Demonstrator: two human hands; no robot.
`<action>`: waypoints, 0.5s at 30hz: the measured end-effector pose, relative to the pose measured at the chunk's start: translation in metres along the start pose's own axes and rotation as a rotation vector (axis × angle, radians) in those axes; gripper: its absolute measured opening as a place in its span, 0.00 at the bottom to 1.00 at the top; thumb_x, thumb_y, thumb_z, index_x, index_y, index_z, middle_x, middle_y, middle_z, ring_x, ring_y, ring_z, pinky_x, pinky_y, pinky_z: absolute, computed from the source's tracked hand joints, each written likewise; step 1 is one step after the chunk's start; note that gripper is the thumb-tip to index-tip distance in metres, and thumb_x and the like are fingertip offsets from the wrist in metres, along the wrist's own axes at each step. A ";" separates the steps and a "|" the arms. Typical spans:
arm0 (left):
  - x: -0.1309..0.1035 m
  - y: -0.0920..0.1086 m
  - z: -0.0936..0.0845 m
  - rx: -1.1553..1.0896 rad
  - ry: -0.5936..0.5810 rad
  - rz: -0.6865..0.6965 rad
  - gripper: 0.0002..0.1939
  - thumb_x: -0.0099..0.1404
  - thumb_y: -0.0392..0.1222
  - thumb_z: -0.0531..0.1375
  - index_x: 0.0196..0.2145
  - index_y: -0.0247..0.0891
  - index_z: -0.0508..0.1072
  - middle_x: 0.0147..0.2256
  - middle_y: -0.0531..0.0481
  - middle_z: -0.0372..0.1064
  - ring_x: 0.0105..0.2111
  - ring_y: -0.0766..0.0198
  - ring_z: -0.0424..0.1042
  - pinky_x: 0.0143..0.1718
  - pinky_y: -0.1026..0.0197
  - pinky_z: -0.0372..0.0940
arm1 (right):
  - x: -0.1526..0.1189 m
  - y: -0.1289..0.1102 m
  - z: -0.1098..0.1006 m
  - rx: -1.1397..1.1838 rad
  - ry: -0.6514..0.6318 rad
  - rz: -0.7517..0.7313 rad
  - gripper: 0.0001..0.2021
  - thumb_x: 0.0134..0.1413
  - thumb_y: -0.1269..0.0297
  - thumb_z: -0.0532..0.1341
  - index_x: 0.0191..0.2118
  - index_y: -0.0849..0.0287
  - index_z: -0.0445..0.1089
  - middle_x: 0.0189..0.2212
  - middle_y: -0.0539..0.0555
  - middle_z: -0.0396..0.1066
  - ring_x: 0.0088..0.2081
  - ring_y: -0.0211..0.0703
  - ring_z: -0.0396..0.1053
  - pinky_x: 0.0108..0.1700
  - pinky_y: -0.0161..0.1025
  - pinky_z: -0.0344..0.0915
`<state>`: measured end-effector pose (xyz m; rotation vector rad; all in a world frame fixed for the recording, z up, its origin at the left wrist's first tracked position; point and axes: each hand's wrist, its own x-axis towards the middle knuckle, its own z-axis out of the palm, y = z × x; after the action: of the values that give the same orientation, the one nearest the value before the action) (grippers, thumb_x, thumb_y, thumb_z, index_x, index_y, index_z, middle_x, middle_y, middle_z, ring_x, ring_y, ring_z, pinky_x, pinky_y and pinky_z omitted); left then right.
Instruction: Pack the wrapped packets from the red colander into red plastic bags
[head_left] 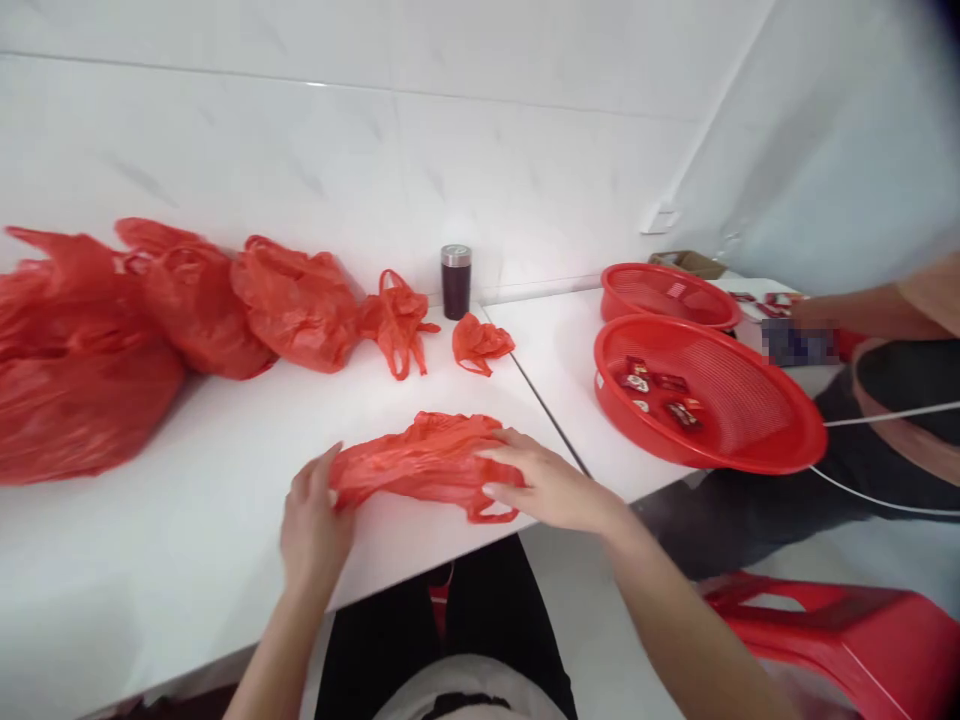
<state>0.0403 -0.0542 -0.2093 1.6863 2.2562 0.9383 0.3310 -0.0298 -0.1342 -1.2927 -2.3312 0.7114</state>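
Across a white tabletop [225, 560] below marbled wall tiles [225, 150], handling a crumpled red carrier bag [420, 465] in front of the dark tumbler [456, 285], with left hand [315, 525] curled round one end, gripping it, and right hand [551, 485] half spread over the other, pinching or merely resting hard to tell. Looks like straightening the bag out, with bulging red bags [300, 305] left of the tumbler, red mesh baskets [750, 390] right of it. Next probably calls for parting the plastic gently, minding the handle loop [493, 518].

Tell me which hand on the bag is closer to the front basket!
Right. The right hand is at the right end of the bag, left of the front basket; the left hand is at the other end, farther away.
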 end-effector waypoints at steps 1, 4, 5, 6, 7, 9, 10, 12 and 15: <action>0.004 -0.015 -0.002 -0.107 -0.056 -0.050 0.30 0.59 0.36 0.54 0.59 0.48 0.60 0.53 0.42 0.66 0.48 0.48 0.71 0.47 0.45 0.67 | -0.012 0.012 -0.016 -0.004 0.037 0.007 0.22 0.58 0.56 0.58 0.59 0.42 0.64 0.62 0.51 0.57 0.61 0.49 0.58 0.56 0.45 0.61; 0.003 -0.043 -0.018 -0.351 -0.233 -0.183 0.24 0.57 0.46 0.56 0.53 0.47 0.64 0.44 0.46 0.74 0.46 0.49 0.73 0.51 0.44 0.64 | -0.051 0.064 -0.062 -0.233 0.358 0.243 0.24 0.54 0.50 0.61 0.57 0.43 0.66 0.61 0.54 0.59 0.61 0.55 0.56 0.58 0.52 0.57; -0.002 -0.047 -0.024 -0.408 -0.287 -0.212 0.23 0.56 0.49 0.57 0.50 0.46 0.66 0.46 0.46 0.74 0.49 0.48 0.71 0.54 0.43 0.62 | -0.062 0.082 -0.074 -0.363 0.427 0.393 0.27 0.52 0.50 0.63 0.58 0.47 0.66 0.59 0.58 0.61 0.60 0.60 0.57 0.57 0.55 0.57; -0.008 -0.047 -0.030 -0.448 -0.335 -0.237 0.23 0.54 0.52 0.59 0.48 0.46 0.68 0.48 0.46 0.74 0.52 0.46 0.69 0.56 0.43 0.61 | -0.070 0.099 -0.083 -0.463 0.417 0.550 0.30 0.49 0.51 0.65 0.58 0.50 0.66 0.57 0.62 0.63 0.58 0.64 0.60 0.54 0.58 0.59; -0.014 -0.047 -0.035 -0.470 -0.379 -0.254 0.23 0.53 0.55 0.60 0.46 0.46 0.70 0.49 0.46 0.73 0.55 0.45 0.67 0.58 0.42 0.58 | -0.075 0.112 -0.089 -0.517 0.349 0.675 0.28 0.50 0.53 0.64 0.58 0.53 0.66 0.54 0.64 0.67 0.54 0.65 0.64 0.49 0.57 0.62; -0.022 -0.042 -0.043 -0.461 -0.433 -0.286 0.22 0.50 0.59 0.62 0.42 0.48 0.73 0.49 0.48 0.73 0.58 0.44 0.63 0.60 0.41 0.55 | -0.073 0.125 -0.091 -0.584 0.200 0.800 0.23 0.56 0.57 0.59 0.57 0.55 0.66 0.46 0.64 0.72 0.46 0.63 0.70 0.42 0.53 0.65; -0.024 -0.039 -0.045 -0.451 -0.435 -0.300 0.22 0.50 0.61 0.62 0.40 0.49 0.74 0.48 0.49 0.74 0.58 0.44 0.62 0.61 0.41 0.54 | -0.066 0.123 -0.088 -0.604 0.159 0.796 0.21 0.58 0.59 0.56 0.57 0.55 0.66 0.43 0.63 0.74 0.43 0.61 0.72 0.40 0.50 0.65; -0.022 -0.032 -0.047 -0.430 -0.419 -0.308 0.21 0.50 0.63 0.62 0.38 0.50 0.75 0.45 0.50 0.75 0.58 0.43 0.62 0.61 0.41 0.53 | -0.041 0.108 -0.079 -0.643 0.189 0.721 0.19 0.62 0.60 0.52 0.57 0.55 0.65 0.37 0.62 0.75 0.40 0.58 0.73 0.39 0.48 0.64; -0.014 -0.018 -0.051 -0.447 -0.388 -0.283 0.23 0.48 0.64 0.63 0.37 0.49 0.76 0.44 0.51 0.75 0.54 0.42 0.66 0.59 0.41 0.57 | 0.007 0.078 -0.068 -0.501 0.245 0.541 0.23 0.63 0.54 0.51 0.60 0.57 0.61 0.39 0.63 0.76 0.41 0.58 0.73 0.42 0.48 0.64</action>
<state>0.0055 -0.0892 -0.1831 1.1968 1.8007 0.8737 0.4168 0.0275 -0.1256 -2.1366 -2.0311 0.0793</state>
